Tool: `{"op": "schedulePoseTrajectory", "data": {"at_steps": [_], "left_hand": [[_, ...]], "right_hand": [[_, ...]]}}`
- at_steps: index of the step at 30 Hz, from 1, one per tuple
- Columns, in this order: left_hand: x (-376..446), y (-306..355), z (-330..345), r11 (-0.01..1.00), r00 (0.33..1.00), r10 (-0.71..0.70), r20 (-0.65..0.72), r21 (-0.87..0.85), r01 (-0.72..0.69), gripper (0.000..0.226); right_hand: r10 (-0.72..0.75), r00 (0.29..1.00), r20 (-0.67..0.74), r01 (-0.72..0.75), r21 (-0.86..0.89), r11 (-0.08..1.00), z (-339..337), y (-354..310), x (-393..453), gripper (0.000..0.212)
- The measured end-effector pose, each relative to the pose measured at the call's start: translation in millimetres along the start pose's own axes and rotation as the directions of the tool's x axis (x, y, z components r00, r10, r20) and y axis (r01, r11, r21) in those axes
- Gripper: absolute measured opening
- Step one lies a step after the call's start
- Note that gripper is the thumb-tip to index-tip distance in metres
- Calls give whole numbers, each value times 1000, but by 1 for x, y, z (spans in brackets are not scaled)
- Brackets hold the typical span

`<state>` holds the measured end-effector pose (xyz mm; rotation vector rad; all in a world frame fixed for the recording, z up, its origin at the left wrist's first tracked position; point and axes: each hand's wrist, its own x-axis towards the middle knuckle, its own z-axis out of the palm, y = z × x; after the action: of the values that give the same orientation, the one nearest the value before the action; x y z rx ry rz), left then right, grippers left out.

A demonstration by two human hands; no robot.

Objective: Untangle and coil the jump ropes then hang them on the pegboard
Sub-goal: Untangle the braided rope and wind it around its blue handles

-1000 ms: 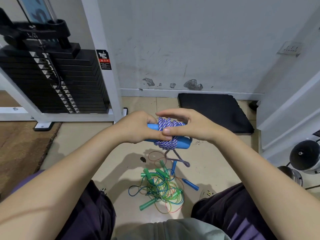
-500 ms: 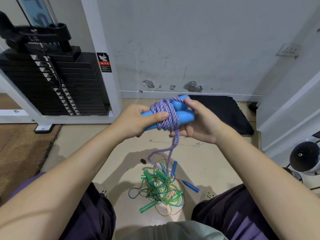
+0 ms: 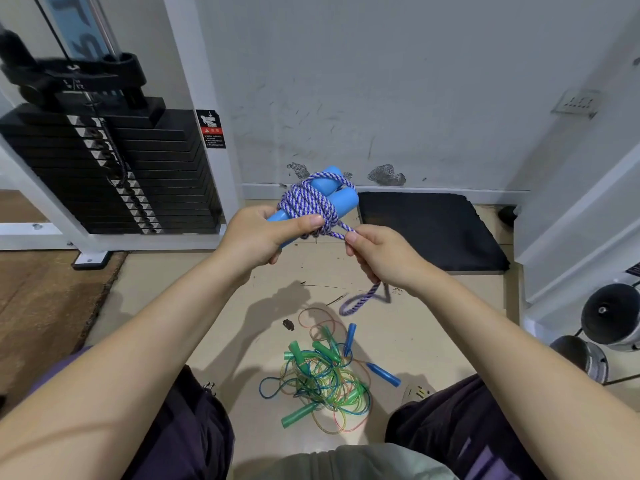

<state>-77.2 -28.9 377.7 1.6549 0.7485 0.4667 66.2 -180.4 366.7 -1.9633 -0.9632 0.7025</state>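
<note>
The weight stack (image 3: 114, 168) of a gym machine fills the view at 10 o'clock, and a black floor mat (image 3: 429, 232) lies against the wall at 2 o'clock. On the floor (image 3: 194, 292) at 6 o'clock, between the person's knees, sits a tangled pile of jump ropes (image 3: 325, 382) with thin green, blue and orange cords, green handles and 2 slim blue handles.

Above that pile, near the middle of the view, the left hand (image 3: 256, 240) grips 2 thick blue handles (image 3: 337, 197) held side by side, its fingers curled round their lower ends and its thumb pressed on the wraps. A purple-and-white braided rope (image 3: 304, 202) is wound several times around both handles, just at 1 o'clock from the left hand.

The right hand (image 3: 384, 258), just beside the left at 3 o'clock from it, pinches the rope's free strand where it leaves the wraps. Below the right hand, at 6 o'clock from it, the loose end (image 3: 360, 301) hangs in a small loop.
</note>
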Motion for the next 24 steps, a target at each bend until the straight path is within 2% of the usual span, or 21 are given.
{"op": "schedulePoseTrajectory", "data": {"at_steps": [5, 11, 15, 17, 20, 24], "left_hand": [[4, 1, -9, 999, 997, -10, -74, 37, 13, 52], [13, -4, -24, 1000, 981, -2, -191, 20, 6, 66], [16, -7, -27, 999, 971, -13, -237, 42, 23, 68], [18, -7, -31, 998, 963, -2, -268, 54, 18, 68], [21, -9, -39, 999, 955, 14, -296, 55, 2, 68], [21, -12, -37, 995, 953, 22, -304, 103, 10, 68]], "right_hand": [[-3, 999, -34, -1, -102, 995, -13, 3, 3, 40], [-36, 993, 113, 34, 27, 999, -6, -4, -5, 30], [-52, 987, 151, 53, -2, 999, -4, -8, -10, 33], [-34, 986, 164, 37, -12, 999, -6, -8, -12, 33], [22, 976, 217, -40, 80, 996, -10, -9, -15, 33], [18, 960, 278, -33, 50, 998, -9, -13, -20, 19]]}}
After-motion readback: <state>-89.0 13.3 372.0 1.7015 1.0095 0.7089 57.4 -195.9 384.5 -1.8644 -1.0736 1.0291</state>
